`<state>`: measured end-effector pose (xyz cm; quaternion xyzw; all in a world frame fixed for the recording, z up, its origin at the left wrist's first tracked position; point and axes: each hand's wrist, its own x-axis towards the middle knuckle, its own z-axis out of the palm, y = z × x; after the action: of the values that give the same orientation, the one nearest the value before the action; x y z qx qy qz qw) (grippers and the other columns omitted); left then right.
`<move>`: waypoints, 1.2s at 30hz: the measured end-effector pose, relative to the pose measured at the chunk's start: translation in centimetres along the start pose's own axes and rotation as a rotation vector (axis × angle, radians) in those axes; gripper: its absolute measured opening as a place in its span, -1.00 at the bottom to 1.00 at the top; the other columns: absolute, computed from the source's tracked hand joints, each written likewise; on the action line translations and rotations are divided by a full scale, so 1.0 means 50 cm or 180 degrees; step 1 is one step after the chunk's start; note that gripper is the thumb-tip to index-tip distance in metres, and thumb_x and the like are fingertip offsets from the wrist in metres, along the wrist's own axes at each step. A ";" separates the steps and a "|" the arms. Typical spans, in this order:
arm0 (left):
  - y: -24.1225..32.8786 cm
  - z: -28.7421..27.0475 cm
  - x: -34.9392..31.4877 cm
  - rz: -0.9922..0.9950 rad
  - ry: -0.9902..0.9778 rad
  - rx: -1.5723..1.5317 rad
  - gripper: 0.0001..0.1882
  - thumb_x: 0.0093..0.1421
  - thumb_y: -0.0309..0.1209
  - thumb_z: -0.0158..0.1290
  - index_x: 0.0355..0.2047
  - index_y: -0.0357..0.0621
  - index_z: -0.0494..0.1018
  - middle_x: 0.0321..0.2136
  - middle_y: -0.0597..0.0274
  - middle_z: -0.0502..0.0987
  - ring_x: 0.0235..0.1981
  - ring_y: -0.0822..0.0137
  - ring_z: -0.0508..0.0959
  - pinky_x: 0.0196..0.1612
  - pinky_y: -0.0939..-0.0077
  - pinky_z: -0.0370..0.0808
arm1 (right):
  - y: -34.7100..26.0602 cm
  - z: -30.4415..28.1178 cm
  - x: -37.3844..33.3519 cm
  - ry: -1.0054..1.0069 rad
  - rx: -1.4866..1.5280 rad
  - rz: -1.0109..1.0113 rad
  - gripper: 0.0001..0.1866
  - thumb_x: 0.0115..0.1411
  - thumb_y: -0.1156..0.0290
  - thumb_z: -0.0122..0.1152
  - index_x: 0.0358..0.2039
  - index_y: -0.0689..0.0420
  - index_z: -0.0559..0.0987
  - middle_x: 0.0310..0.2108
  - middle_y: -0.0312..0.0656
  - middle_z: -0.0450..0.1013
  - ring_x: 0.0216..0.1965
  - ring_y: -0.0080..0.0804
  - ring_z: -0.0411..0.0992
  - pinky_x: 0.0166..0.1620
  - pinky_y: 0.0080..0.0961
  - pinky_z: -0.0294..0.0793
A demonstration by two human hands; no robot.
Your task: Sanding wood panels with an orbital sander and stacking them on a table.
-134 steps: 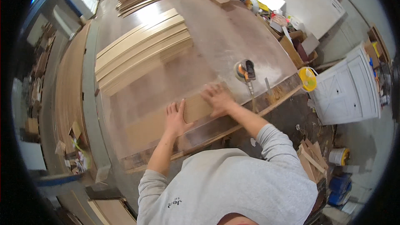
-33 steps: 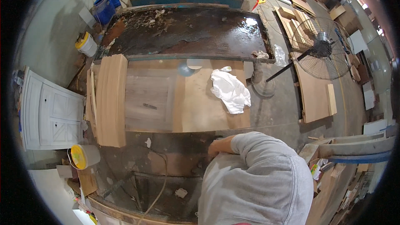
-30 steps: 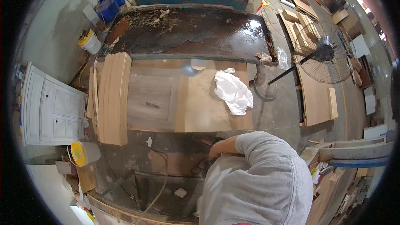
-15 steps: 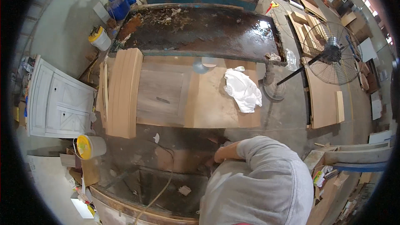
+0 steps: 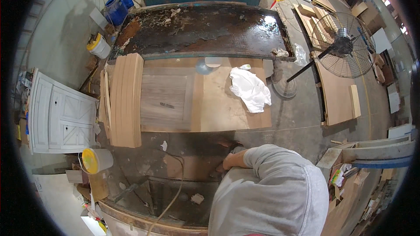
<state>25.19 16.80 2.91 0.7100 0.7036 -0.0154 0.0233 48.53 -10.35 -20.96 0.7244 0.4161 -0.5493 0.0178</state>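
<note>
My right arm (image 5: 237, 159), bare below a short grey sleeve, bends across in front of my grey shirt (image 5: 271, 192) at the lower right. Its hand is hidden by the arm and shirt, so I cannot make out the fingers. Nowhere does my left hand show. Beside the arm, on the dark floor, a small brown shape (image 5: 225, 142) can be seen; I cannot tell what it is. Beyond it lies a brown panelled board (image 5: 168, 100) with a small dark mark. A crumpled white cloth (image 5: 250, 91) rests on the tan sheet (image 5: 210, 120) to the right.
Stacked brown boards (image 5: 127, 105) stand left of the panel, near a white cabinet door (image 5: 61, 113) and a yellow-lidded bucket (image 5: 98, 161). A hose (image 5: 178, 188) crosses the floor. At the back is a dark stained bed (image 5: 205, 30); a pedestal fan (image 5: 343, 45) stands right.
The view has shifted and turned slightly, so the panel, cloth and fan appear farther left. My arm keeps nearly the same bent pose.
</note>
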 end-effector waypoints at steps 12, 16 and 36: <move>-0.005 -0.010 0.010 0.0007 -0.0004 0.0048 0.28 0.07 0.53 0.01 0.46 -0.23 -0.05 0.30 -0.41 0.21 0.31 -0.36 0.22 0.35 -0.26 0.12 | 0.037 -0.005 0.019 -0.0505 -0.0431 -0.0750 -0.45 0.00 0.33 0.40 0.09 -0.01 0.67 0.12 -0.17 0.57 0.18 -0.12 0.49 0.03 0.09 0.47; -0.003 -0.004 0.009 -0.0026 0.0037 0.0011 0.27 0.07 0.53 0.01 0.46 -0.23 -0.04 0.29 -0.41 0.22 0.31 -0.36 0.23 0.35 -0.27 0.12 | 0.060 -0.007 -0.009 0.0843 -0.0254 -0.1462 -0.73 0.13 0.32 0.30 -0.14 0.01 0.73 -0.06 -0.07 0.64 0.02 -0.03 0.59 -0.01 -0.13 0.62; -0.100 -0.005 -0.054 -0.0654 0.0061 -0.0113 0.25 0.06 0.53 0.01 0.46 -0.20 0.02 0.28 -0.39 0.26 0.29 -0.36 0.26 0.33 -0.30 0.13 | 0.235 -0.116 0.010 0.1950 0.1974 0.1172 -0.59 0.19 0.04 0.25 -0.14 0.10 0.72 -0.24 -0.09 0.68 -0.16 -0.15 0.64 -0.02 -0.25 0.60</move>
<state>20.16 14.19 3.24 0.6337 0.7731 0.0015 0.0274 60.41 -14.94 -24.15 0.8860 0.0832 -0.3964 -0.2258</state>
